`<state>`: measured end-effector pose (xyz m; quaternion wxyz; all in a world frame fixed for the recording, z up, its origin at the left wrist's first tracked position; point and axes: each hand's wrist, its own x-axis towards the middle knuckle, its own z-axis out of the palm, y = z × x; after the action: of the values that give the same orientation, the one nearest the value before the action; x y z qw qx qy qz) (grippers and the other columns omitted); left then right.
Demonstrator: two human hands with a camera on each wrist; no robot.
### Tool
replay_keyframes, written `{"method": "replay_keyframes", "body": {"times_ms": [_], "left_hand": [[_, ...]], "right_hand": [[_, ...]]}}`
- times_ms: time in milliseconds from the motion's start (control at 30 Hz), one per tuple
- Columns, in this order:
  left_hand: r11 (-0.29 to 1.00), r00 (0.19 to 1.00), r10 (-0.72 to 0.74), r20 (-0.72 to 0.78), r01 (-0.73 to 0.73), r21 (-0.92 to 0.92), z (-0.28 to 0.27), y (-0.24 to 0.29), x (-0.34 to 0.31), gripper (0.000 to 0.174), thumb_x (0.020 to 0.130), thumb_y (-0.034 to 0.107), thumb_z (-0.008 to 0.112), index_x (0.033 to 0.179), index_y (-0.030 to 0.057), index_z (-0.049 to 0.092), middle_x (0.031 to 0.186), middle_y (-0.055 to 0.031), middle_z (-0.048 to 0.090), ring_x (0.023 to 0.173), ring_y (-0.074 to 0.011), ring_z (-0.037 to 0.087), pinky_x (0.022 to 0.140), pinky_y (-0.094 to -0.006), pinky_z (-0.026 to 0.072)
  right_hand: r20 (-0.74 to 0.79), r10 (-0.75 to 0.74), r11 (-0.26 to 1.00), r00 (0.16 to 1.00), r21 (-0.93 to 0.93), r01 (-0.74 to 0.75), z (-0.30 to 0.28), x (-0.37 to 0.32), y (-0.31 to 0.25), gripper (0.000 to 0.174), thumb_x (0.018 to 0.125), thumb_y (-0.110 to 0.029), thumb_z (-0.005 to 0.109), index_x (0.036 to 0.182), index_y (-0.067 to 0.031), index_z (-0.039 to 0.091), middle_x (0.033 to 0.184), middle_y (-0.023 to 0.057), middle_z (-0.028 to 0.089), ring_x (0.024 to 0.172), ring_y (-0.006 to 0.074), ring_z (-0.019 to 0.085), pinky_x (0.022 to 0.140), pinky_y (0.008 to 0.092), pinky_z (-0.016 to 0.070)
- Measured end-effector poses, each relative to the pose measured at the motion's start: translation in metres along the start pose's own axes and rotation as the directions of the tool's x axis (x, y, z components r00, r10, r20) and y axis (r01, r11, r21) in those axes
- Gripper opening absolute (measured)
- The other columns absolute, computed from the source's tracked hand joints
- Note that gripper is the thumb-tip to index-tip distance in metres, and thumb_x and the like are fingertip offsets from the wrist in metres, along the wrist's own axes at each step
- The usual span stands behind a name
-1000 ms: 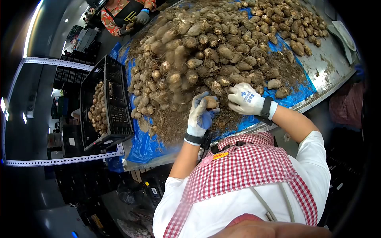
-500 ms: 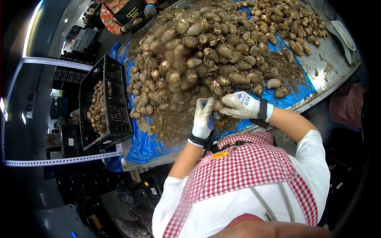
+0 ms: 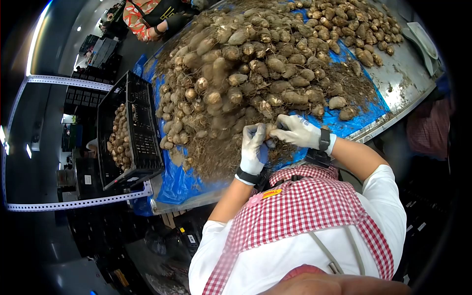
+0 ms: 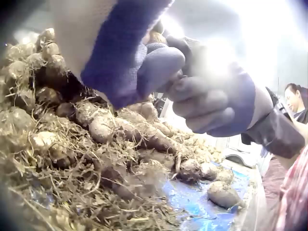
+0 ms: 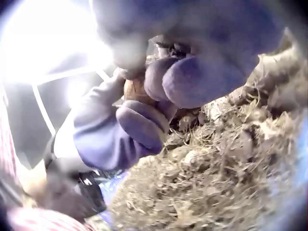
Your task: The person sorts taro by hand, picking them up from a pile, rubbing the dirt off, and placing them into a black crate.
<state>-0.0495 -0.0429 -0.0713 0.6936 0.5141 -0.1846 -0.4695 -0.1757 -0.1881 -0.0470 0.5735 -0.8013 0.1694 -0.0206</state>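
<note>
Close in front of the apron, my gloved left hand (image 3: 252,145) grips a small brown taro (image 3: 270,130) between curled fingers and thumb. My right hand (image 3: 298,132), in a matching white and blue-grey glove, meets it there and pinches the taro's other side. In the right wrist view, part of the taro (image 5: 136,90) shows brown between both hands' fingers; the rest is covered. Behind the hands rises a large heap of hairy, soil-covered taros (image 3: 275,64), with loose roots and dirt (image 3: 216,152) at its near edge.
Blue plastic sheeting (image 3: 172,184) lies beneath the heap on a metal table (image 3: 400,93). A black crate (image 3: 145,123) holding more taros stands at left. Cleaner-looking taros (image 3: 344,22) lie at the far right. Across the table, another person (image 3: 140,22) works.
The right hand has moved left from beside the left hand to pinch the taro. The left hand has turned over somewhat. Across the table, the other person's hands have shifted.
</note>
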Motion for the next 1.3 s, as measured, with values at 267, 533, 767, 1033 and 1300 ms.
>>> {"method": "replay_keyframes", "body": {"times_ms": [267, 533, 767, 1033, 1300], "left_hand": [[0.98, 0.974, 0.199, -0.105, -0.196, 0.036, -0.011, 0.006, -0.002, 0.04, 0.095, 0.031, 0.062, 0.112, 0.0, 0.043, 0.103, -0.0136, 0.063, 0.088, -0.0179, 0.062, 0.069, -0.0312, 0.0517], [0.88, 0.942, -0.335, 0.018, 0.306, 0.362, -0.004, -0.001, 0.01, 0.046, 0.094, 0.044, 0.059, 0.107, 0.0011, 0.049, 0.066, -0.0012, 0.054, 0.046, -0.0084, 0.048, 0.039, -0.0227, 0.0364], [0.103, 0.893, 0.448, 0.042, -0.098, 0.99, -0.01, -0.01, 0.074, 0.061, 0.08, 0.053, 0.071, 0.095, -0.0053, 0.057, 0.091, -0.0215, 0.06, 0.079, -0.0309, 0.06, 0.071, -0.0408, 0.0512], [0.357, 0.924, 0.381, 0.024, -0.171, 0.918, -0.021, -0.017, 0.071, 0.048, 0.076, 0.032, 0.076, 0.098, -0.0042, 0.056, 0.101, -0.0221, 0.058, 0.095, -0.0317, 0.058, 0.084, -0.0421, 0.0483], [0.659, 0.92, 0.393, -0.006, -0.277, 0.7, -0.002, 0.016, 0.0, 0.029, 0.091, 0.01, 0.056, 0.115, -0.0028, 0.048, 0.086, -0.023, 0.065, 0.074, -0.0348, 0.067, 0.065, -0.0386, 0.0526]], "right_hand": [[0.089, -0.01, 0.998, 0.996, 0.064, 0.005, 0.018, -0.008, 0.024, 0.038, 0.092, -0.034, 0.058, 0.094, 0.0038, 0.055, 0.069, 0.0118, 0.061, 0.059, 0.0181, 0.063, 0.053, 0.0325, 0.0494], [0.039, -0.031, 0.995, 0.999, -0.089, 0.034, -0.001, -0.014, 0.014, 0.044, 0.093, -0.037, 0.058, 0.118, -0.0006, 0.053, 0.084, 0.0136, 0.067, 0.065, 0.0226, 0.066, 0.057, 0.0336, 0.0525], [-0.659, 0.011, 0.312, 0.752, 0.717, 0.624, -0.17, 0.012, 0.06, 0.033, 0.099, -0.032, 0.052, 0.117, -0.0049, 0.058, 0.089, 0.0061, 0.065, 0.069, 0.0133, 0.062, 0.062, 0.0264, 0.0523], [-0.26, -0.153, 0.982, 0.953, -0.148, 0.117, -0.073, 0.025, 0.025, 0.031, 0.098, -0.027, 0.049, 0.111, -0.001, 0.058, 0.08, 0.0058, 0.061, 0.066, 0.0123, 0.061, 0.053, 0.0265, 0.0487], [-0.009, -0.453, 0.871, 0.891, -0.215, 0.441, 0.017, 0.06, 0.032, 0.027, 0.095, -0.013, 0.045, 0.113, 0.0066, 0.053, 0.103, 0.0192, 0.058, 0.092, 0.0328, 0.059, 0.082, 0.0387, 0.0478]]}}
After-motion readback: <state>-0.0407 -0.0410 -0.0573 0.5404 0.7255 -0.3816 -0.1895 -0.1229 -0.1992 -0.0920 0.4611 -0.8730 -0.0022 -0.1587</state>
